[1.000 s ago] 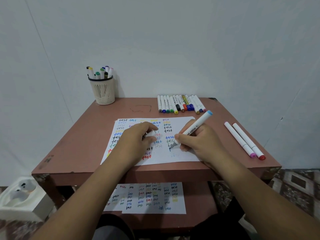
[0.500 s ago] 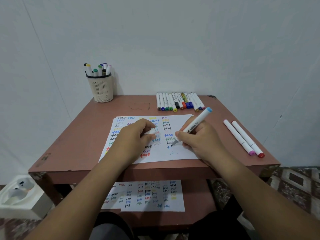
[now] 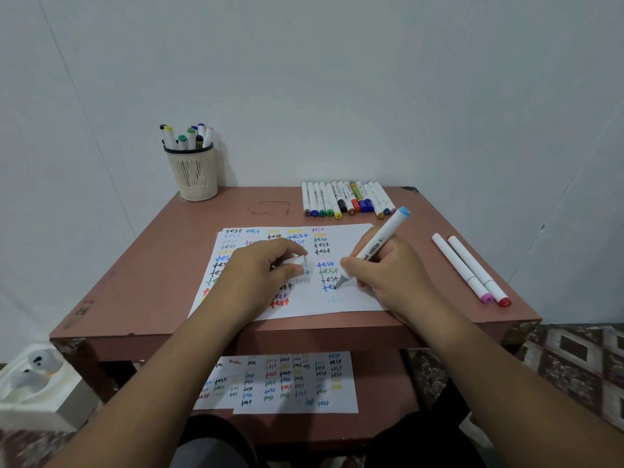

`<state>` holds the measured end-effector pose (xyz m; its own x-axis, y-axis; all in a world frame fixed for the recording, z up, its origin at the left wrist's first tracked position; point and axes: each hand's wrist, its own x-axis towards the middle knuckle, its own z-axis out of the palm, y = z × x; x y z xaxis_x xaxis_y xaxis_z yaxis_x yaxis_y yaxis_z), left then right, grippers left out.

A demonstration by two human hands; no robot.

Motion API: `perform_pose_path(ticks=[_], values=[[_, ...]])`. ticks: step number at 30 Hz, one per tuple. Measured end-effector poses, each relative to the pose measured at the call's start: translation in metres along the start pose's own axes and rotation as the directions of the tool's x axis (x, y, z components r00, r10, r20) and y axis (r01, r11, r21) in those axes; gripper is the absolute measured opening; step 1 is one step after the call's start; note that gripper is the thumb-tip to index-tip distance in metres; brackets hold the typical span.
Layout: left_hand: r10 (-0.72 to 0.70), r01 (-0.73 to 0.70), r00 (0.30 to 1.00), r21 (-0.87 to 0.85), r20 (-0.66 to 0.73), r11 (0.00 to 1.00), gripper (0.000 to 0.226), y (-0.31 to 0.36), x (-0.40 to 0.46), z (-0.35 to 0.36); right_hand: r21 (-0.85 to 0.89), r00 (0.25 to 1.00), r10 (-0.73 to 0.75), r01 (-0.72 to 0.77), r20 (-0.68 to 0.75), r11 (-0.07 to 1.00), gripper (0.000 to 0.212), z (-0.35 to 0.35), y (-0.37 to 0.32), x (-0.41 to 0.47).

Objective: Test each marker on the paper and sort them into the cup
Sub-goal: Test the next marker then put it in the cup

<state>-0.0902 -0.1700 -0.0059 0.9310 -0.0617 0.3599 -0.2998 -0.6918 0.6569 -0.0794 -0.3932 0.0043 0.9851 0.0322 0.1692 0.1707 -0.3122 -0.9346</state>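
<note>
A white paper (image 3: pixel 351 302) covered with coloured "test" words lies in the middle of the brown table (image 3: pixel 148 282). My right hand (image 3: pixel 388 271) grips a white marker (image 3: pixel 378 244) with a light-blue end cap, its tip touching the paper beside a blue word. My left hand (image 3: pixel 260 271) rests on the paper and pinches the marker's white cap (image 3: pixel 297 260). A cream mesh cup (image 3: pixel 192 172) holding several markers stands at the table's far left corner. A row of several capped markers (image 3: pixel 347 199) lies at the far edge.
Two white markers (image 3: pixel 469 268) with pink and red caps lie apart at the table's right side. A lower shelf holds another written sheet (image 3: pixel 287 383). A white box (image 3: pixel 37 386) sits on the floor at the left. A wall stands right behind the table.
The marker tip has shifted slightly along the paper while writing the blue word. My left hand has stayed put with the cap. The camera has tilted a little.
</note>
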Motion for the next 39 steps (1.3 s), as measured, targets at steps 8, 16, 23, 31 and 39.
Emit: perform_pose_path(ticks=[8,16,23,31,39], values=[[0.001,-0.001,1.0,0.001,-0.009,1.0,0.023,0.002,0.0,0.0,-0.073,0.998,-0.01,0.005,-0.065,0.997,0.015,-0.001,0.0,0.001],[-0.015,0.015,1.0,0.035,0.003,0.999,0.022,0.002,0.002,0.0,-0.041,0.999,-0.009,0.007,-0.049,0.999,0.016,0.0,0.004,0.003],[0.029,-0.03,0.999,0.053,0.018,0.998,0.02,0.004,-0.002,-0.001,0.258,0.996,-0.094,0.089,0.007,0.962,0.009,-0.002,0.001,0.001],[0.068,-0.067,0.997,-0.038,0.042,0.997,0.022,0.008,-0.005,-0.003,0.304,0.982,-0.183,0.161,0.044,0.939,0.022,-0.001,-0.006,-0.005],[0.197,-0.199,0.975,0.008,0.102,0.98,0.022,0.009,-0.007,-0.002,0.068,0.966,-0.219,0.211,0.135,0.975,0.019,0.0,-0.007,-0.006]])
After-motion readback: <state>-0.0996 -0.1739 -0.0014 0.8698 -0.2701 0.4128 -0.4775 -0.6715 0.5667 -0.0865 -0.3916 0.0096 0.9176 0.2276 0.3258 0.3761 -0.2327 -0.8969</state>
